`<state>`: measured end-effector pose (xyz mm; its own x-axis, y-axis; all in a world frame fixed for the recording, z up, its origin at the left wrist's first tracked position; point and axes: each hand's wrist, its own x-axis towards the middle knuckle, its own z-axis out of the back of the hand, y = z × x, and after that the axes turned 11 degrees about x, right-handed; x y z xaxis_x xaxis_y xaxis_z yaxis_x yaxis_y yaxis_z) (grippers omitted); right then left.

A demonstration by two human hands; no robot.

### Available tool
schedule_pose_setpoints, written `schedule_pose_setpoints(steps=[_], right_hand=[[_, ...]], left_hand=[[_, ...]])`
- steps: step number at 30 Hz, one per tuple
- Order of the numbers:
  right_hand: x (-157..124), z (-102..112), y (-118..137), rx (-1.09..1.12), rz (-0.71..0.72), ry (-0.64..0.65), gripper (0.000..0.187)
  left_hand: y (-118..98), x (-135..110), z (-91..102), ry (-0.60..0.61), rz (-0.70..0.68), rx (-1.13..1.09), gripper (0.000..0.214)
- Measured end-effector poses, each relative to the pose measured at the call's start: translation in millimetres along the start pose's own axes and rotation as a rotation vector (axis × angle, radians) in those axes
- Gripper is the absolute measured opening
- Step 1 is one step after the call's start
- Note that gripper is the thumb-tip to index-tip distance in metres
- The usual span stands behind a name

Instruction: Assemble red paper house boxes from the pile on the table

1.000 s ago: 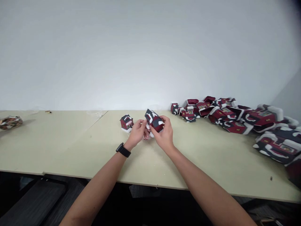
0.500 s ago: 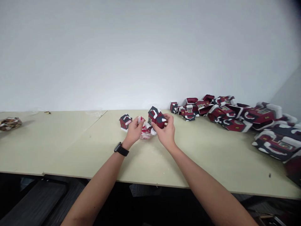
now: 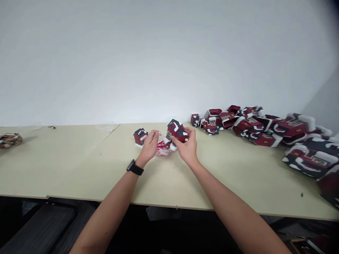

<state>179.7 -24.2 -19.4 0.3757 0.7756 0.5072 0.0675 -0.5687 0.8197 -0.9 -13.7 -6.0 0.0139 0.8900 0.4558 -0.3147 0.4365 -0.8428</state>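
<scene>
My right hand [image 3: 188, 146] is closed around a small model house [image 3: 175, 131] with dark red walls, a dark roof and white snow patches, holding it tilted above the table. Between the fingertips of my left hand [image 3: 149, 144] is a small white piece [image 3: 160, 133], just left of that house; its exact kind is too small to make out. Below and between my hands lies a clear plastic bag [image 3: 162, 152] with red-and-white striped pieces in it. A second model house [image 3: 140, 136], with a striped piece on its front, stands behind my left hand, which partly hides it.
A heap of similar red houses [image 3: 250, 125] spreads along the right side of the table [image 3: 87, 173], up to the wall. At the far left sits a bag of brownish pieces [image 3: 10, 140]. Clear plastic wrap [image 3: 106, 127] lies at the back edge.
The piece in my left fingertips has turned: its red side showed before, and now a thin white part shows. My right hand keeps the house in nearly the same place.
</scene>
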Motion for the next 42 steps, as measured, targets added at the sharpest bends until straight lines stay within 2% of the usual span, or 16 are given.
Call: schedule_pose_setpoints(steps=[7, 15, 21, 26, 31, 36, 42], right_hand=[[0, 1, -3, -0.006, 0.071, 0.022, 0.065], [-2, 0, -2, -0.027, 0.199, 0.084, 0.058], [-2, 0, -2, -0.028, 0.210, 0.085, 0.059], [-1, 1, -1, -0.014, 0.163, 0.069, 0.062], [0, 1, 0, 0.017, 0.121, 0.046, 0.064], [0, 1, -1, 0.001, 0.117, 0.044, 0.064], [0, 2, -1, -0.003, 0.132, 0.043, 0.064]], left_hand=[[-11, -6, -6.2, 0.117, -0.076, 0.073, 0.033], [-10, -6, -3.3, 0.008, -0.170, 0.230, 0.021], [-18, -7, -3.7, 0.051, 0.042, -0.049, 0.029], [-13, -3, -0.1, -0.005, 0.151, -0.094, 0.024], [-9, 4, 5.3, -0.080, 0.198, -0.097, 0.031], [-9, 6, 6.6, -0.066, 0.290, -0.243, 0.023], [-6, 6, 13.8, -0.053, 0.331, -0.406, 0.030]])
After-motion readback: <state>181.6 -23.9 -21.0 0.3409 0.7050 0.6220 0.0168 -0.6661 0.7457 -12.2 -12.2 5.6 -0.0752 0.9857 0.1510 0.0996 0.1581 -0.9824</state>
